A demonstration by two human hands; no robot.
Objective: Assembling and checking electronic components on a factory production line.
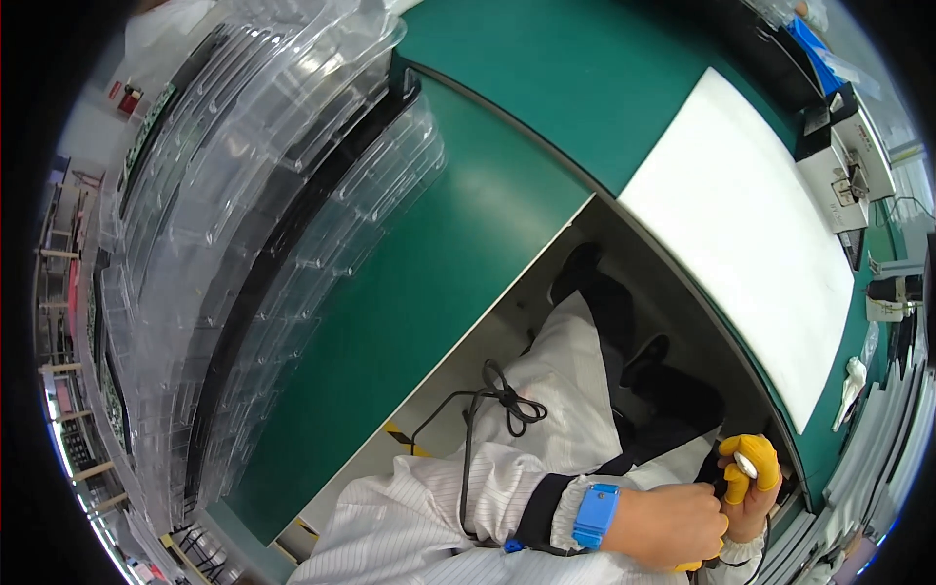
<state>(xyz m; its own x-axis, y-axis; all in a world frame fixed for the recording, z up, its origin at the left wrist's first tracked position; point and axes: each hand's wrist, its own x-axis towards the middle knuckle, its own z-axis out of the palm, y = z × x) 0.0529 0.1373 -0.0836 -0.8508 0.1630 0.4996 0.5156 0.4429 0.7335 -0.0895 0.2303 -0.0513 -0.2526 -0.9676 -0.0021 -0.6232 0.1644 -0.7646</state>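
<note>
i see stacks of clear plastic trays (263, 195) filling the left edge of the green worktop (458, 244), with a white mat (751, 234) along its right side and a black cable (487, 400) hanging below its front edge. my left hand (673, 526), with a blue wrist strap (595, 515), is curled beside my right hand (746, 487). the right hand's yellow-capped fingers (760, 453) pinch a small white piece (745, 465), below the worktop's near right corner.
</note>
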